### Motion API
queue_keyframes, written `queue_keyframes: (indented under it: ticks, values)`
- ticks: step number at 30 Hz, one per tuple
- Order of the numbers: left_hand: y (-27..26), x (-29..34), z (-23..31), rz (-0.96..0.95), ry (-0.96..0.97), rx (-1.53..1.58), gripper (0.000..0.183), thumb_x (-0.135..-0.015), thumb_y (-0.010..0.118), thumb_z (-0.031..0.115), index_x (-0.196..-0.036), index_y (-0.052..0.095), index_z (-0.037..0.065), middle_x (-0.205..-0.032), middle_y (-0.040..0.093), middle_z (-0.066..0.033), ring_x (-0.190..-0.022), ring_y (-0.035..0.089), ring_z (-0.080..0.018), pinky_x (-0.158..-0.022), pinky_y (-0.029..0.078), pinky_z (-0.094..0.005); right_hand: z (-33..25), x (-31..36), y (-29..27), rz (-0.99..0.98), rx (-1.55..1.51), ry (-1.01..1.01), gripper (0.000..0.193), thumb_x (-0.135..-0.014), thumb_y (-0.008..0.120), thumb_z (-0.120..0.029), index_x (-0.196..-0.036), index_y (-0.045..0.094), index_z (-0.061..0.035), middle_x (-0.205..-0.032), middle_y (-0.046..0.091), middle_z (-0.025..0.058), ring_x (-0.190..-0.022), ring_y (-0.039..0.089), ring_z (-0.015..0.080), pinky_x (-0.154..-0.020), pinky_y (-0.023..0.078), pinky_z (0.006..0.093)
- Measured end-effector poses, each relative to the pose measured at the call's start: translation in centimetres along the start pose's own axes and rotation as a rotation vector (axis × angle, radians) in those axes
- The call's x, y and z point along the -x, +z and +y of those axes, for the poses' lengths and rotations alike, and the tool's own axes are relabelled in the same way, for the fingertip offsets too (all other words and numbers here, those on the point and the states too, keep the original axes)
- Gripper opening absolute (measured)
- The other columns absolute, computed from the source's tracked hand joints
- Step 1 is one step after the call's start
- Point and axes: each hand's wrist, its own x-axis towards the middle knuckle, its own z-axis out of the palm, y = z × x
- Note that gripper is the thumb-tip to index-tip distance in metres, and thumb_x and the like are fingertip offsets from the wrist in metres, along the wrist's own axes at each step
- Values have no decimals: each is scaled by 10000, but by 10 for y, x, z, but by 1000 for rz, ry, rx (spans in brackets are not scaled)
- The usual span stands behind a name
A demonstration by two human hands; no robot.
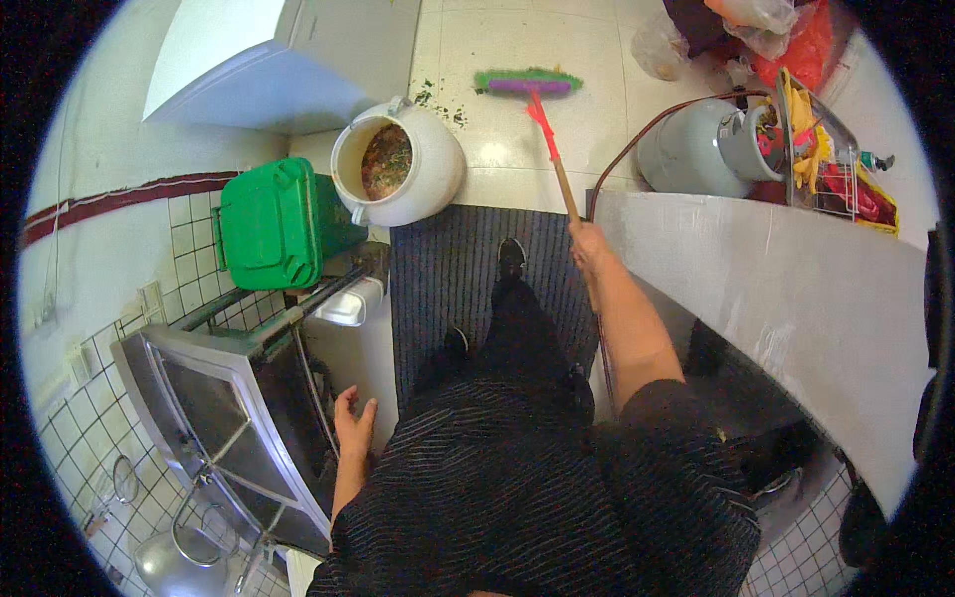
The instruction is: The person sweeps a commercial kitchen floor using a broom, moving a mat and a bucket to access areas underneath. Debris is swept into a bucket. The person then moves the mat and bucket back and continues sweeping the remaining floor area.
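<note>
— Look, what is that person holding?

— A broom (532, 99). The right hand (587, 242) is wrapped tight around the top end of its stick. The stick is wood near the hand and red lower down.

— Where is the brush end?

— Out on the pale tiled floor (517, 40), past the far edge of the dark mat (438, 269). The brush is green with a purple back. Little dark crumbs (438, 99) lie on the floor just beside it.

— And the other hand?

— The left hand (353, 418) is open, fingers spread. It holds nothing. It hangs low, right by the corner of the shiny metal sink (214, 398). I cannot tell if it touches the sink.

— What is the big white pot?

— A white bucket (403, 164) with brown scraps inside. It stands at the far left corner of the mat. A green bin (274, 224) with its lid shut sits just beside it, against the tiled wall.

— Where are the feet?

— On the mat. One black shoe (511, 257) is stepped forward near the mat's far edge.

— What is on the right?

— A long grey worktop (796, 298). Past its far end stands a grey gas tank (686, 149), with a thin hose (647, 129) looping from it. Next to that is a clear box (826, 159) full of yellow and red things, and some plastic bags (766, 30) lie in the far corner.
</note>
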Motion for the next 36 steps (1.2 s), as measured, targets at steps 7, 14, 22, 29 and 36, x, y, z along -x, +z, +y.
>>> queue_keyframes:
  ticks: [7, 14, 22, 29, 36]
  values:
    - [43, -29, -47, -232, -208, 107, 294, -741, 701, 154, -951, 548, 17, -878, 555, -49, -805, 517, -135, -720, 433, -275, 101, 143, -66, -33, 23, 15, 314, -912, 440, -367, -873, 485, -58, -523, 453, 54, -383, 442, 168, -341, 347, 332]
    - [69, -73, -59, -310, -259, -105, 421, -718, 723, 278, -1012, 574, 17, -950, 620, -128, -905, 582, -221, -802, 458, -334, 200, 152, -71, 9, 389, 120, 348, -882, 507, -365, -876, 594, -28, -560, 503, 66, -515, 528, 171, -460, 416, 373]
    - [78, -216, -13, -347, -85, -203, 485, -709, 720, 301, -1037, 561, -20, -993, 611, -179, -969, 581, -295, -847, 447, -363, -23, -24, -15, 45, 42, 3, 324, -897, 465, -384, -913, 555, -73, -511, 431, 17, -384, 414, 156, -350, 347, 313]
    - [118, -369, -17, -215, 21, -186, 631, -686, 718, 278, -1180, 478, -33, -1208, 473, -247, -1124, 464, -358, -956, 372, -395, -71, 88, -11, 113, 15, 40, 352, -902, 471, -415, -870, 526, -68, -516, 454, 39, -362, 419, 132, -324, 343, 287]
    - [145, -435, -24, -75, -149, -264, 777, -647, 737, 250, -1288, 370, 6, -1239, 437, -268, -1186, 398, -374, -984, 345, -426, 14, 165, 7, 79, 360, 45, 270, -905, 496, -318, -922, 552, -54, -529, 441, 23, -400, 413, 118, -363, 317, 264]
